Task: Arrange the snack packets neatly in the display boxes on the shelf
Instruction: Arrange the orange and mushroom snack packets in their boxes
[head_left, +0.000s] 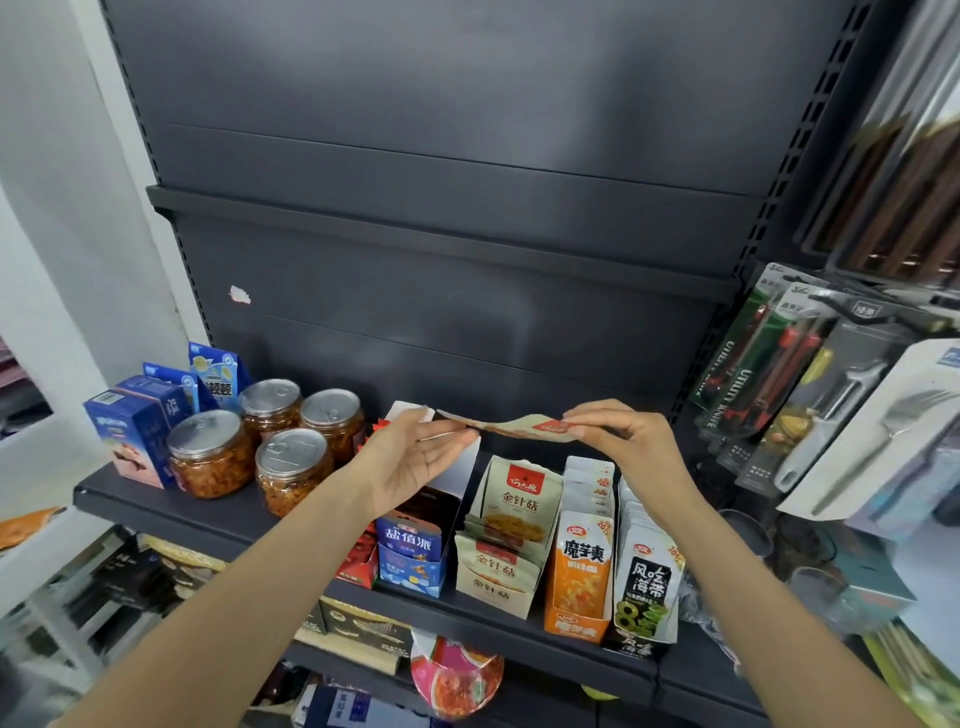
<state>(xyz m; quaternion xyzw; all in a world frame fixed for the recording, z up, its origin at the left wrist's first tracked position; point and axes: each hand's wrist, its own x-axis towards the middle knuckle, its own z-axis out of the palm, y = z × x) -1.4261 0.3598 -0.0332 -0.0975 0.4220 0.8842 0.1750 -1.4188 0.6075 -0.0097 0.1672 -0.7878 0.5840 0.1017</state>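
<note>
I hold a beige snack packet (511, 425) with a red label flat above the shelf, seen edge-on. My right hand (631, 436) pinches its right end. My left hand (415, 457), palm up with fingers nearly straight, touches its left end. Below stand the display boxes: a beige box (496, 584) with matching beige packets (519, 499), an orange box (576, 608) of orange packets, a black and white box (644, 623) of seaweed packets, and a blue box (410, 556).
Several lidded jars (270, 441) and blue cartons (137, 426) fill the left of the dark shelf (171, 512). Utility knives and cutlery packs (810, 395) hang at the right. A lower shelf holds boxes and a red bowl pack (457, 675).
</note>
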